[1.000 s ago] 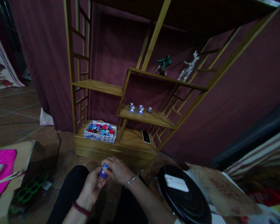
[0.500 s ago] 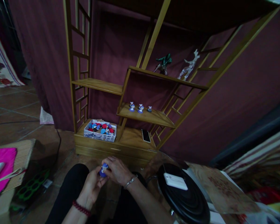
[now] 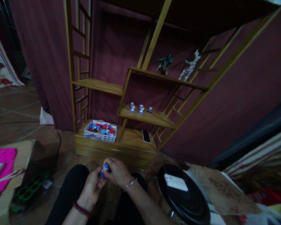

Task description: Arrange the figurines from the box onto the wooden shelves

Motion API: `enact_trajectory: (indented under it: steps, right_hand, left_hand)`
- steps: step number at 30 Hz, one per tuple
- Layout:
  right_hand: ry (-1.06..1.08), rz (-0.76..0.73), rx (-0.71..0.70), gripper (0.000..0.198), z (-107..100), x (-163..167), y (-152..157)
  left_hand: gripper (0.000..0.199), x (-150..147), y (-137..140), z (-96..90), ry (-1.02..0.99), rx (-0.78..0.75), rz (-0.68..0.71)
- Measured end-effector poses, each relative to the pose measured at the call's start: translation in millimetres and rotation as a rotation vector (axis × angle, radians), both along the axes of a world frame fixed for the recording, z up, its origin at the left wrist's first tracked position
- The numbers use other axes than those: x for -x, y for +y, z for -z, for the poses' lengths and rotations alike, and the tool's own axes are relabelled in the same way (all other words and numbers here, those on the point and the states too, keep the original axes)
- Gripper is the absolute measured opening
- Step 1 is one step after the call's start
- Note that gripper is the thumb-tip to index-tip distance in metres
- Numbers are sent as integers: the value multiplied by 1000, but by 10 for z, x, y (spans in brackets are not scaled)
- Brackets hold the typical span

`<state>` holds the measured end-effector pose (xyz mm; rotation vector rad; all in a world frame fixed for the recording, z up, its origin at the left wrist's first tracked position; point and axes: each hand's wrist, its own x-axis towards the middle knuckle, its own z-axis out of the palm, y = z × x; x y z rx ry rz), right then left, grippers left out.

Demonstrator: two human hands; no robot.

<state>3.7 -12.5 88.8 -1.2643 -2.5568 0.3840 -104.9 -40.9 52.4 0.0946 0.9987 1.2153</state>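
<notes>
A small blue-and-white figurine is between my two hands, above my lap. My left hand grips it low down, with a dark red bead bracelet on that wrist. From the other side, the fingers of my right hand close round it and partly cover it; a silver bangle sits on this wrist. Several small figurines stand in two rows on the middle shelf. Lower left, an open cardboard box holds a jumble of figurines with red and blue round bases.
A phone lies on the bottom shelf. A green statuette and a clear deer statuette stand on the upper shelf. To my right is a black stool bearing a white box; a mat-covered table is at left.
The figurine has turned a little within my fingers, so its front shows differently. Both hands have stayed in nearly the same place.
</notes>
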Motion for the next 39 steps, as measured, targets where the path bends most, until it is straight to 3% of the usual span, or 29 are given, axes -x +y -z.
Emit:
enact_trajectory:
  steps: [39]
  right_hand:
    - [-80, 301, -71, 12, 15, 182, -126]
  left_hand:
    - [13, -31, -43, -36, 56, 3, -80]
